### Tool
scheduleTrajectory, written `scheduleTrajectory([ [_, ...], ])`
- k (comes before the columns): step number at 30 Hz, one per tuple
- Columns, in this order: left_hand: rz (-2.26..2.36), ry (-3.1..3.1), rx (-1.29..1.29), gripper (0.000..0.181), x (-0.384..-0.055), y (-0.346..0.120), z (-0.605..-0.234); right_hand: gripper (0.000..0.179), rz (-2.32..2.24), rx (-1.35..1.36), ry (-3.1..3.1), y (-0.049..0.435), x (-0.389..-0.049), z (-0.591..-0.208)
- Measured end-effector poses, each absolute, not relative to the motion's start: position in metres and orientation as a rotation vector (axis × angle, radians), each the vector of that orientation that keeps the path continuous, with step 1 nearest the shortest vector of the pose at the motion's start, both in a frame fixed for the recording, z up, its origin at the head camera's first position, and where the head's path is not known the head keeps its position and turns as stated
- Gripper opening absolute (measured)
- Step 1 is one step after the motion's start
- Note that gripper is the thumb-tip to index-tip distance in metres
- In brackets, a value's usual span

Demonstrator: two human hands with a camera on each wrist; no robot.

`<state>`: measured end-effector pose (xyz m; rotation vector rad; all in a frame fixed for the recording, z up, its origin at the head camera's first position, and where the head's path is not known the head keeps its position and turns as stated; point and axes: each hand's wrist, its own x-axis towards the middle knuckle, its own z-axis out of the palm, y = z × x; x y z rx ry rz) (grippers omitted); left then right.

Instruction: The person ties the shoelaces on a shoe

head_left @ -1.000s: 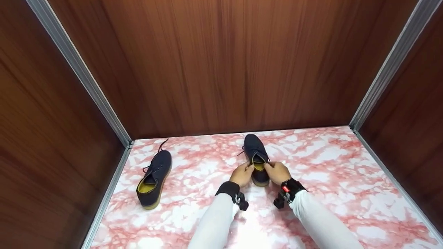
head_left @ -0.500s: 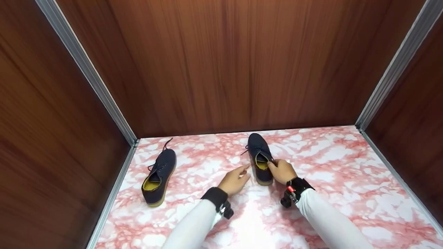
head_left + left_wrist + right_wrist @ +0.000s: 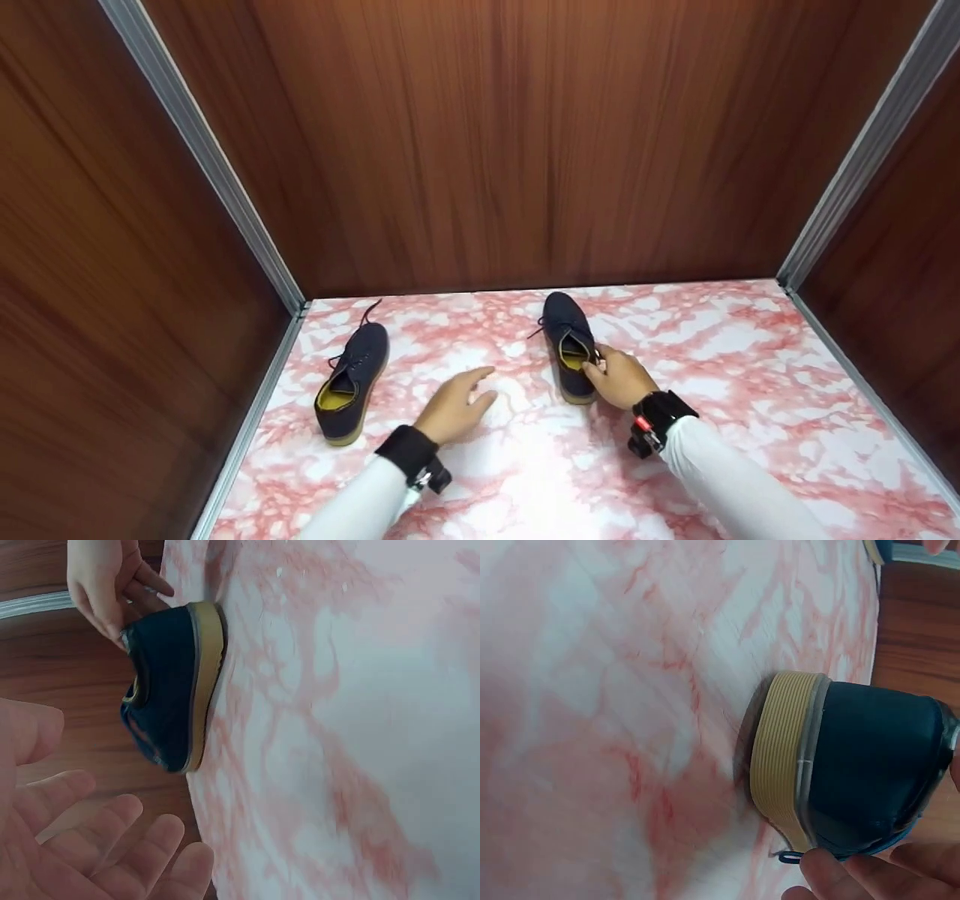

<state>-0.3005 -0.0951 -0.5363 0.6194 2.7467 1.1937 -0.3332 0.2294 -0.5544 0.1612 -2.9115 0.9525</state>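
Observation:
A dark navy lace-up shoe (image 3: 568,330) with a yellow lining and tan sole stands on the surface right of the middle, toe toward the back panel. My right hand (image 3: 622,377) grips its right side at the collar, thumb at the opening and fingers along the outside; the right wrist view shows the ribbed heel (image 3: 784,750) close up. Between the shoes, my left hand (image 3: 454,405) hovers with fingers spread, holding nothing. Its extended fingers (image 3: 154,847) fill the lower corner of the left wrist view. The matching shoe (image 3: 356,375) stands at the left, a lace trailing past its toe.
Brown wood-look panels (image 3: 480,150) enclose the back and both sides, joined by grey metal corner strips (image 3: 217,172). The surface (image 3: 525,480) has a red-and-white marbled pattern. The left shoe stands near the left panel.
My left hand has let go of the right-hand shoe and moved left and toward me, its fingers opening. My right hand keeps its grip on that shoe. The head view has shifted slightly.

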Motion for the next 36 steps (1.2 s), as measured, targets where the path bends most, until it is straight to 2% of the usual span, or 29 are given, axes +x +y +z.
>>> scheduleTrajectory([
  [7,1.251,2.861,0.477,0.051,-0.298,-0.138,-0.517,0.063,0.881,0.262,-2.961,0.234,-0.326,-0.552],
  [14,1.236,3.058,0.232,0.048,-0.317,-0.195,-0.507,0.061,0.810,0.388,-2.947,0.232,-0.321,-0.547],
  [25,0.884,3.083,-0.232,0.065,-0.334,-0.287,-0.522,0.050,0.626,0.608,-2.859,0.225,-0.305,-0.528],
  [32,0.793,2.945,-0.306,0.044,-0.333,-0.315,-0.543,0.038,0.564,0.818,-2.788,0.213,-0.298,-0.519],
  [36,0.789,2.913,-0.305,0.041,-0.335,-0.319,-0.549,0.032,0.537,0.930,-2.749,0.204,-0.294,-0.515],
])
